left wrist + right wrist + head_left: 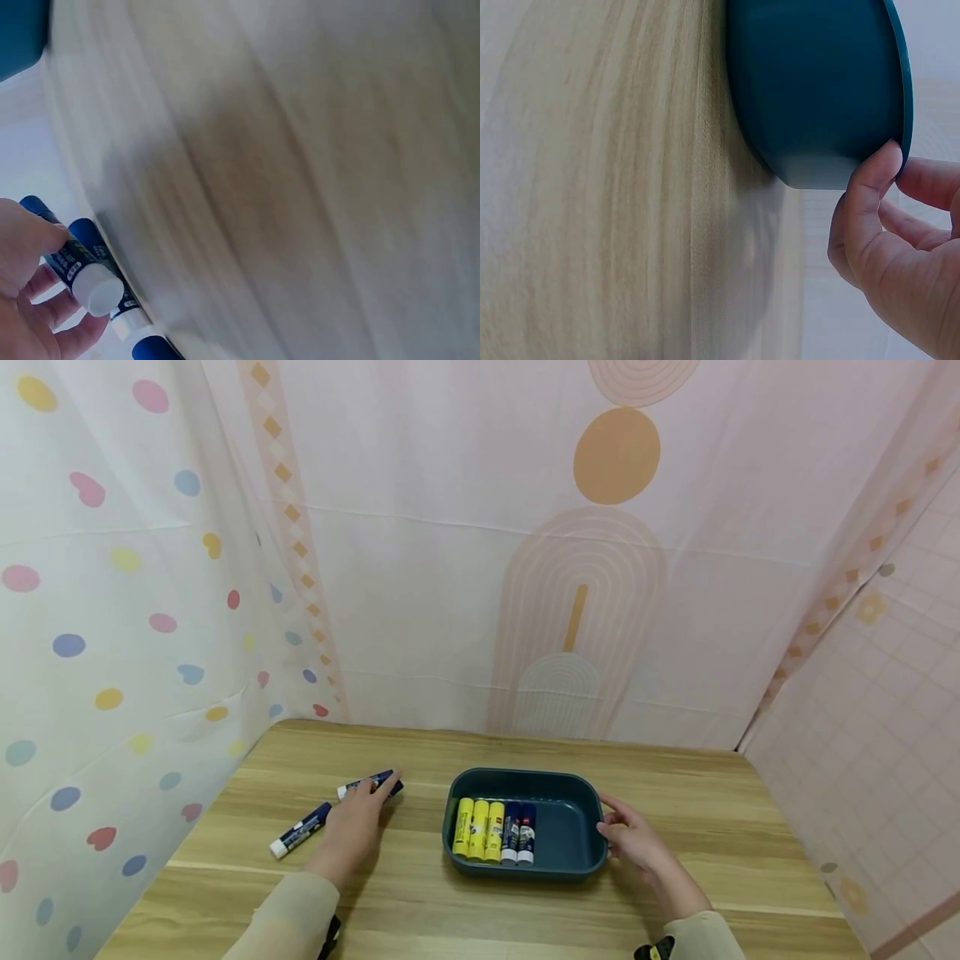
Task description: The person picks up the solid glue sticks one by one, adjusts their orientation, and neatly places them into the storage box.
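Observation:
On the left of the table, my left hand (354,828) (26,274) grips a dark blue glue stick (71,259) with a white end, thumb on one side and fingers curled on the other. Close behind it in the left wrist view lies another blue stick (91,236), and a blue end (156,349) shows below. One more blue-and-white stick (302,830) lies left of this hand in the head view. My right hand (636,843) (907,247) pinches the right rim of a dark teal tray (567,839) (817,90).
Inside the tray, three yellow sticks (478,831) and two dark blue sticks (519,833) stand side by side at the left. The wooden table (420,914) ends at patterned curtains (420,610) behind and at both sides.

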Demonstrator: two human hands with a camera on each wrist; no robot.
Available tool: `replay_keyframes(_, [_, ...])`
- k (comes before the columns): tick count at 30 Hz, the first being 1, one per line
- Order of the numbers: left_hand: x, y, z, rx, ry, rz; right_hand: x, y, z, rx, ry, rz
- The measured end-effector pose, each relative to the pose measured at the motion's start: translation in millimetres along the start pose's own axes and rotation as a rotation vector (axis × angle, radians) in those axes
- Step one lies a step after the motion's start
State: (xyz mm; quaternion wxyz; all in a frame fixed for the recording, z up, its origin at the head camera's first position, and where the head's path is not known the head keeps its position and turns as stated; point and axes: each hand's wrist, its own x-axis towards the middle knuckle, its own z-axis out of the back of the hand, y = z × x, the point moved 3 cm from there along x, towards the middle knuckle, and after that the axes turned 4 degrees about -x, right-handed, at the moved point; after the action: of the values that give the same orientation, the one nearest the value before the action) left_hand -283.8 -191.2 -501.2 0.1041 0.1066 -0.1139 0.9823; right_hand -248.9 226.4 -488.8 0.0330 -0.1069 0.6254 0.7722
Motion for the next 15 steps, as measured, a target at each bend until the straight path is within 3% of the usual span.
replay_keyframes(5, [2.8, -5.4, 6.3, -0.193, -0.021, 0.049, -0.4, 0.1, -0.3, 0.003, 0.004, 0.002])
replay_keyframes(8, [5.2, -10.8, 8.2, -0.399, -0.008, 0.087, 0.4, -0.7, 0.1, 0.004, 0.007, 0.003])
replay_keyframes(11, [9.5, -13.5, 5.4, -0.646, 0.052, 0.175, 0.9, -1.4, 0.4, 0.007, 0.002, 0.001])
replay_keyframes(15, [14.7, -16.5, 0.2, -0.879, 0.108, 0.306, 1.1, -1.6, 0.4, 0.007, 0.001, -0.001])
